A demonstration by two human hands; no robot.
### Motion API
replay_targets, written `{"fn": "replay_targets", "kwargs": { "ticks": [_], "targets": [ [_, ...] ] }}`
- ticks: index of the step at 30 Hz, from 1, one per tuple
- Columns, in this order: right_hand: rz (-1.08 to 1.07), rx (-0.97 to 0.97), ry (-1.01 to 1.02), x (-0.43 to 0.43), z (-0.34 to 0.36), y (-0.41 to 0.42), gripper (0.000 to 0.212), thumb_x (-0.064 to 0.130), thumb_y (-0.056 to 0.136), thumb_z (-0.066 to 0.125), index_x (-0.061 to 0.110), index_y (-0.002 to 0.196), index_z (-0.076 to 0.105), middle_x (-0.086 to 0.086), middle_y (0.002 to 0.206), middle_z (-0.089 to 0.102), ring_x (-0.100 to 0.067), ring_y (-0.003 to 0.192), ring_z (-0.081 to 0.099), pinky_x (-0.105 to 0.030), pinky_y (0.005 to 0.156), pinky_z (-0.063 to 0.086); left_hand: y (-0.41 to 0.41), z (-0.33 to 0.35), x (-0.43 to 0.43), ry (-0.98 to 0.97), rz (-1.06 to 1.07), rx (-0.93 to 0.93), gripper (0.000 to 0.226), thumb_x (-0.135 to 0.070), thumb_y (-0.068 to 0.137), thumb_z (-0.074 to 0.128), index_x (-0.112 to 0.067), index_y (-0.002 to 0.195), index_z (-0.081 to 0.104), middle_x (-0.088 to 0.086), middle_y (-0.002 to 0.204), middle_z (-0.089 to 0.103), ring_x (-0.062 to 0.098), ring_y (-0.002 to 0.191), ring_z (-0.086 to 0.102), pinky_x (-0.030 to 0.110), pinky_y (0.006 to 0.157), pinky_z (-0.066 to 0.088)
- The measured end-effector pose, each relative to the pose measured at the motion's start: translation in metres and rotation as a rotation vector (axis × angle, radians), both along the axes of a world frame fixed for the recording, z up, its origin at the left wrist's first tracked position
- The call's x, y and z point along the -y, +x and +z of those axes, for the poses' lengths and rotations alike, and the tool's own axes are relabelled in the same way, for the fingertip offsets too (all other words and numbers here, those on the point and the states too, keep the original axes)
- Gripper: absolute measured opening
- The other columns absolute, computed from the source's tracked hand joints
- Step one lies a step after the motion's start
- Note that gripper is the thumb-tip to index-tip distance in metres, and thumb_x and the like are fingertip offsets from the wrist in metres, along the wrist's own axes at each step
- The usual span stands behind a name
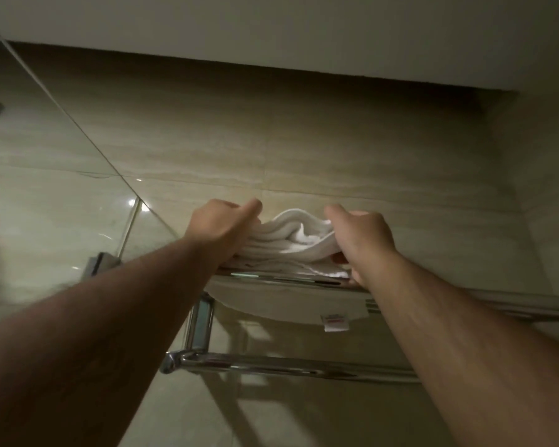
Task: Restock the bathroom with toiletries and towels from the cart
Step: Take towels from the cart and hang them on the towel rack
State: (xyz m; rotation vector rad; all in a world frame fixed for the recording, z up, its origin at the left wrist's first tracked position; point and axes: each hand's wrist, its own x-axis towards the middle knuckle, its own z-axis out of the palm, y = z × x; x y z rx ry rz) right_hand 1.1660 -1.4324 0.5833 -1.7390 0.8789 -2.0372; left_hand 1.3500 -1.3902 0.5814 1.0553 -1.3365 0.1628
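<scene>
While both hands grip it, left hand [221, 225] and right hand [363, 235] curled round folded white towel [291, 243] on chrome rack [271, 279]; better push evenly, square to wall.

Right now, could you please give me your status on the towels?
Left hand and right hand grip the towels, one at each end. Towels on the rack, top folds rumpled. Nothing blocking; another towel hangs below.
</scene>
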Motion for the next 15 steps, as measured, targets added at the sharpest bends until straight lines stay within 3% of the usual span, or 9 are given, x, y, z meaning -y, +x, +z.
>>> {"fn": "replay_targets", "kwargs": {
  "ticks": [4,7,12,15],
  "targets": [
    [-0.16,-0.212,-0.088,-0.011,-0.006,0.001,0.033,0.039,0.086,0.058,0.01,0.078,0.072,-0.004,0.073,0.072,-0.021,0.07,0.067,-0.028,0.06,0.049,-0.003,-0.003,-0.002,-0.059,0.157,0.07,0.053,-0.051,0.083,0.046,-0.008,0.086,0.076,0.013,0.082,0.073,0.028,0.079,0.069,0.041,0.076,0.057],
    [-0.266,-0.315,-0.124,-0.014,-0.013,-0.001,0.035,0.034,0.093,0.054,0.013,0.066,0.062,0.002,0.058,0.059,-0.014,0.053,0.052,-0.022,0.047,0.034,-0.003,-0.004,-0.002,-0.118,0.228,0.109,0.057,-0.051,0.075,0.043,-0.003,0.082,0.073,0.018,0.08,0.071,0.032,0.078,0.067,0.043,0.071,0.056],
    [-0.497,-0.488,-0.136,-0.015,-0.023,-0.003,0.044,0.039,0.1,0.039,0.014,0.074,0.063,0.0,0.066,0.06,-0.013,0.053,0.047,-0.023,0.048,0.029,-0.004,-0.004,0.003,-0.029,0.308,0.166,0.057,-0.048,0.09,0.042,-0.003,0.074,0.071,0.015,0.073,0.067,0.028,0.069,0.061,0.035,0.064,0.049],
    [-0.529,-0.592,-0.07,-0.018,-0.029,-0.007,0.046,0.043,0.102,0.032,0.016,0.077,0.06,0.001,0.069,0.056,-0.013,0.056,0.045,-0.025,0.05,0.029,-0.005,-0.005,0.005,0.033,0.35,0.196,0.061,-0.049,0.094,0.037,-0.001,0.076,0.069,0.014,0.072,0.064,0.027,0.065,0.055,0.033,0.061,0.042]
  ]
}}
